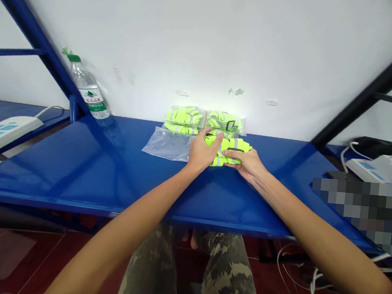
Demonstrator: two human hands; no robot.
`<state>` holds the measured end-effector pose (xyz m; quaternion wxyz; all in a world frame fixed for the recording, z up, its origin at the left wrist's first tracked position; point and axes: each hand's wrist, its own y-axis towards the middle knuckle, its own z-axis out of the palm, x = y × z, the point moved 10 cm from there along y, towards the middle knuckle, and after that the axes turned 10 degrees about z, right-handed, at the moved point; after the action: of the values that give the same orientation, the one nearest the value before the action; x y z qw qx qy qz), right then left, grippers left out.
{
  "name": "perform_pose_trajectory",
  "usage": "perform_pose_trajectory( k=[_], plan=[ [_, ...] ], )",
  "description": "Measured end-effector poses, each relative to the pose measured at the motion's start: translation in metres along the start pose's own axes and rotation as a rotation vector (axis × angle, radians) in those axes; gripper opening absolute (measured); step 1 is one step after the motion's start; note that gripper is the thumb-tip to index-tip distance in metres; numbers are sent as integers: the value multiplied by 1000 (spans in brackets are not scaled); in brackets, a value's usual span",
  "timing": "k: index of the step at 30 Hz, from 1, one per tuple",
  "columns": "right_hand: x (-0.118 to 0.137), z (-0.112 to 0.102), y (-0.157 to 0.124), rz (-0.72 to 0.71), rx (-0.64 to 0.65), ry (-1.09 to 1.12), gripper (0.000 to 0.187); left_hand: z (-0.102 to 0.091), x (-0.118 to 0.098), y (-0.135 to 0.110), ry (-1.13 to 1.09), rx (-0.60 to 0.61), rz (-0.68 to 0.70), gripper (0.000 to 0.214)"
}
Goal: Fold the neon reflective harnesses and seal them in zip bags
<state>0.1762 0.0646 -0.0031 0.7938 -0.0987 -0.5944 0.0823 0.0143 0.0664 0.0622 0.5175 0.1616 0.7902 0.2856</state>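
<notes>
Over a blue table (87, 169), a person's right hand (247, 163) grips a folded neon-yellow bundle with silver-grey stripes (235, 143), while the left hand (203, 151) touches its left end. A flat clear plastic bag (165, 144) lies beside the left hand; behind, similar bagged yellow bundles (184, 116) sit near a white wall (205, 42), and a green-capped bottle (90, 89) stands at far left.

Reference: blue table (111, 176). On it: yellow bundle (229, 144), partly covered by the left hand (202, 151) and right hand (249, 164); bottle (89, 89), smallest label print too fine for me to read. Left of it: power strip (3, 132), end cut off. Right: dark object (366, 198), blurred into blocks, unidentifiable. Below: feet (194, 239), mostly hidden.
</notes>
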Motion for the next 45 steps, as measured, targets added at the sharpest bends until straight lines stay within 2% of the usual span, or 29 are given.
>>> perform_pose_trajectory(
  k=[2,5,7,10,13,16,20,22,24,27,32,34,36,40,45],
  plan=[
    [0,-4,0,7,-31,-2,49,-11,-13,4,108,-10,102,49],
    [-2,-14,0,41,-86,4,47,-27,-21,11,245,1,223,33],
    [-2,-21,1,59,-122,4,46,-23,-10,14,333,159,205,27],
    [-2,-30,3,80,-178,-3,47,-13,11,8,513,393,151,41],
    [-3,-34,3,102,-196,-17,46,-17,21,5,616,377,94,52],
    [-4,-30,3,106,-157,-26,42,-20,28,6,557,333,23,55],
    [-5,-27,4,91,-87,18,36,-21,37,12,388,314,-53,46],
    [-5,-24,6,93,-39,40,34,-20,33,15,243,268,-51,47],
    [-7,-23,7,110,-6,36,36,-17,25,16,75,236,-22,57],
    [-9,-26,8,147,-19,9,39,-13,14,16,-111,195,12,65],
    [-10,-35,8,168,-102,-29,41,-10,15,14,-307,142,-39,52],
    [-10,-34,7,169,-116,-54,44,-7,11,13,-303,162,8,51],
    [-9,-34,6,164,-129,-66,46,-3,1,10,-242,203,115,51],
    [-6,-41,6,161,-180,11,37,9,-19,0,-92,311,326,55],
    [-5,-41,6,153,-177,97,31,15,-23,-6,-73,320,371,61]
  ],
)
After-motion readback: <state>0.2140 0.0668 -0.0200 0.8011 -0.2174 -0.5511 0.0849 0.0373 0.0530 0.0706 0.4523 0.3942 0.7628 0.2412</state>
